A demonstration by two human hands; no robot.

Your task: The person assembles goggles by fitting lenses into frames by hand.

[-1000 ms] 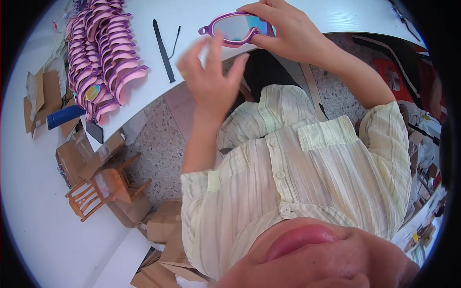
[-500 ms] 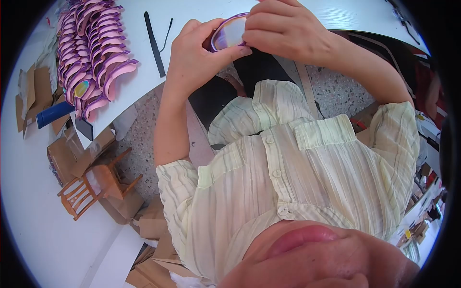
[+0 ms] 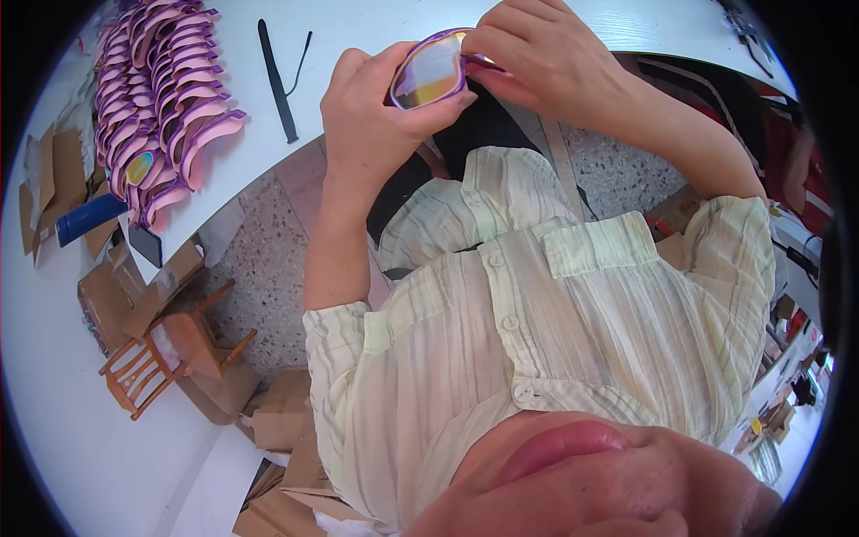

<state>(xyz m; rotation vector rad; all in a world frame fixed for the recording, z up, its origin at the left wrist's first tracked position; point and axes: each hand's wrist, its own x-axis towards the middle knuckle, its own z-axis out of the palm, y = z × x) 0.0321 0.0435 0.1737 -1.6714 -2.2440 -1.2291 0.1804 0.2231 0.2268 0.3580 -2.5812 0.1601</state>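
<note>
Over the table's front edge I hold a pair of goggles with a purple frame and a shiny, mirror-like lens. My left hand grips its left side, thumb along the lower rim and fingers behind. The fingers of my right hand are closed at the right end of the frame, covering that part. To the left, a stack of purple goggle frames with pink padding lies on the table, and a yellowish lens shows at its near end.
A black strap-like strip and a thin dark piece lie on the white table. A blue cylinder and a phone are at its left corner. A wooden chair and cardboard boxes stand below.
The goggles have tilted so more of the lens faces me, with a yellow reflection. My left hand has shifted slightly right, and my right fingers have moved along the frame's right end.
</note>
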